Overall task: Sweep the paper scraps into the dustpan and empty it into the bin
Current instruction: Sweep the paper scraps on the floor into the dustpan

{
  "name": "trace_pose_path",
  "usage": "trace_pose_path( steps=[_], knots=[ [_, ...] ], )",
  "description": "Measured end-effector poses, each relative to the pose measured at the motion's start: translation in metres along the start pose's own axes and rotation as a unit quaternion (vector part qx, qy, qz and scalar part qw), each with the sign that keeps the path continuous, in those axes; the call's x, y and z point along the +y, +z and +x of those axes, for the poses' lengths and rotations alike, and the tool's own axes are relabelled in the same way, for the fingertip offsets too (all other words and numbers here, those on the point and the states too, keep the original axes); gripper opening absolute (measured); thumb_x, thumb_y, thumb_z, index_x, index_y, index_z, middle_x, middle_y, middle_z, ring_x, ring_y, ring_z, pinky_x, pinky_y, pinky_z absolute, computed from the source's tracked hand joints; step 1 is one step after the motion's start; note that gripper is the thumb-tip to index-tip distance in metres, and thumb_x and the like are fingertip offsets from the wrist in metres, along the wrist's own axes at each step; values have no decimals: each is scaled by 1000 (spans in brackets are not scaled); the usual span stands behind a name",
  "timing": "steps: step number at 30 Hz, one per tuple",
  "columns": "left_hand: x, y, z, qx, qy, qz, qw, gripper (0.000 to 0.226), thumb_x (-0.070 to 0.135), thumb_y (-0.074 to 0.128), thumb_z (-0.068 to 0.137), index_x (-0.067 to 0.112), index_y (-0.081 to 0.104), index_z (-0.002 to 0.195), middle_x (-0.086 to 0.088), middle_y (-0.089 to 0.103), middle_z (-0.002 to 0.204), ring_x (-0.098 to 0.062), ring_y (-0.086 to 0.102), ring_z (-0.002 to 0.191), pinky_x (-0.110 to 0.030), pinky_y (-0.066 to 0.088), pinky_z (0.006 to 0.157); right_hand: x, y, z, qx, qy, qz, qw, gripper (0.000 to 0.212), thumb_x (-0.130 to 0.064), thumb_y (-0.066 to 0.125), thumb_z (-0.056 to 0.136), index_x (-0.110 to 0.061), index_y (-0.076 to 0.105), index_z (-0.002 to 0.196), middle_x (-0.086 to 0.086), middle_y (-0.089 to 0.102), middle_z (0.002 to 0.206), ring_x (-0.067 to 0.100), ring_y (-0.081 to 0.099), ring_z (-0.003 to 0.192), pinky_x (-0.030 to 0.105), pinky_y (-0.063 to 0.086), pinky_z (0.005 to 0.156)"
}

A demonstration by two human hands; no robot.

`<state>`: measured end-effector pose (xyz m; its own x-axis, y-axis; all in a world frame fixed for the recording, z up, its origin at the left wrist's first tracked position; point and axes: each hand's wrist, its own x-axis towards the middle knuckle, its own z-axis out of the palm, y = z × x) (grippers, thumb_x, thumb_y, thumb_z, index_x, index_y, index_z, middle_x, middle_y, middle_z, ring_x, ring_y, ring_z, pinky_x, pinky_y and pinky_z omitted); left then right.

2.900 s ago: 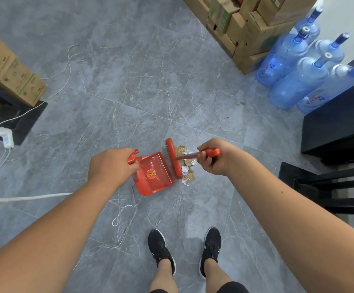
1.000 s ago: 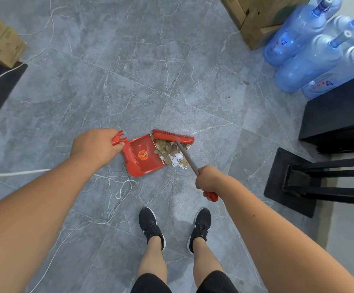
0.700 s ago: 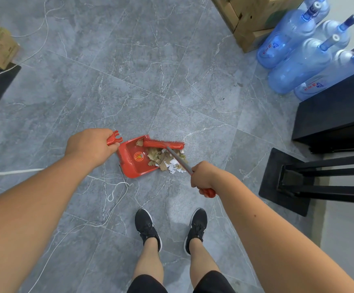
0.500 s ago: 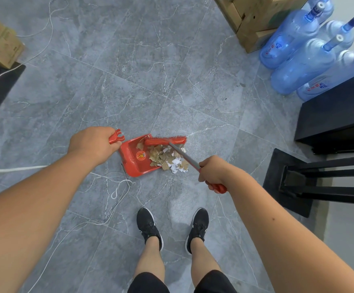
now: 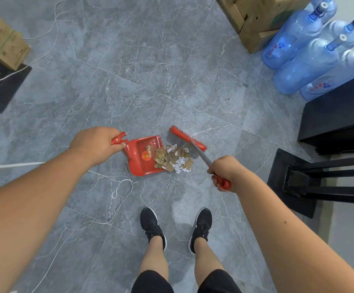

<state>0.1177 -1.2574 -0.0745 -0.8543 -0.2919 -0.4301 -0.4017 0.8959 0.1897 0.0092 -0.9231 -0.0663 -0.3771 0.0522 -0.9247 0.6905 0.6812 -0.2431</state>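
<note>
A red dustpan (image 5: 140, 163) lies on the grey tiled floor, mouth facing right. My left hand (image 5: 97, 144) grips its handle. A heap of brown and white paper scraps (image 5: 174, 158) sits across the pan's lip, partly inside and partly on the floor. My right hand (image 5: 224, 171) is closed on the red grip of a broom whose red head (image 5: 187, 138) rests on the floor just beyond the scraps, to their upper right. No bin is in view.
Blue water jugs (image 5: 302, 51) and cardboard boxes (image 5: 254, 20) stand at the upper right. A black cabinet (image 5: 338, 115) and a black stand (image 5: 311, 182) are to the right. White cords (image 5: 117, 187) lie by the dustpan. My feet (image 5: 153, 227) are below. Another box (image 5: 1, 39) sits upper left.
The broom head has swung from lying over the pan's far edge to a spot right of the scraps. The scraps lie spread at the pan's lip. My left hand kept the dustpan in place.
</note>
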Motion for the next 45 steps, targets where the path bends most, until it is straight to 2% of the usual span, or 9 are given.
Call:
trace_pose_path(
  steps=[4,10,14,22,25,28,31,37,45],
  knots=[
    [7,-2,-1,-27,42,25,998,33,52,63,90,23,56,74,8,55,70,-19,54,70,-30,36,59,7,15,8,-9,30,134,990,12,2,46,94,-7,47,85,3,38,52,17,43,49,16,36,39],
    [7,8,-1,-26,66,34,997,26,51,61,91,26,62,86,7,58,77,-22,58,78,-31,39,63,28,50,8,15,61,263,963,12,2,42,94,-8,49,97,8,40,63,14,40,32,22,38,50],
    [4,17,-5,-3,64,24,998,26,53,61,90,27,64,91,6,65,83,-23,62,82,-31,43,65,38,73,4,-5,79,248,965,13,1,39,96,-7,49,96,7,38,56,14,38,37,19,33,45],
    [13,33,-27,29,31,-4,999,27,48,60,92,27,51,77,-1,66,82,-29,64,83,-32,40,61,59,115,-11,-33,89,206,974,17,1,40,95,0,49,110,6,37,57,17,41,46,17,28,43],
    [15,36,-29,39,23,-13,999,29,48,59,93,28,48,75,-1,66,81,-29,64,82,-31,38,60,64,126,-20,-45,83,209,973,8,2,41,94,-3,46,98,4,35,53,17,40,45,17,26,46],
    [13,40,-29,49,12,-33,998,33,47,61,92,28,45,71,-1,61,73,-30,62,79,-31,33,59,68,131,-28,-60,78,213,972,11,4,43,92,-6,42,88,2,35,47,17,40,44,19,25,48],
    [11,42,-30,45,11,-36,998,34,47,61,91,27,45,70,4,52,68,-29,61,74,-31,33,58,70,133,-35,-72,72,214,972,10,4,42,92,-6,42,91,3,31,51,18,35,45,20,22,47],
    [14,42,-32,35,4,-38,999,40,48,60,92,25,42,64,7,51,63,-22,51,66,-31,33,57,77,128,-47,-105,79,229,964,10,2,42,92,-7,41,88,8,34,62,16,38,42,18,17,44],
    [15,39,-36,33,-7,-43,999,43,45,61,92,25,40,61,6,52,61,-22,52,63,-30,33,54,67,123,-69,-86,56,252,962,20,4,43,90,-9,39,75,7,35,59,16,40,36,17,18,43]
  ],
)
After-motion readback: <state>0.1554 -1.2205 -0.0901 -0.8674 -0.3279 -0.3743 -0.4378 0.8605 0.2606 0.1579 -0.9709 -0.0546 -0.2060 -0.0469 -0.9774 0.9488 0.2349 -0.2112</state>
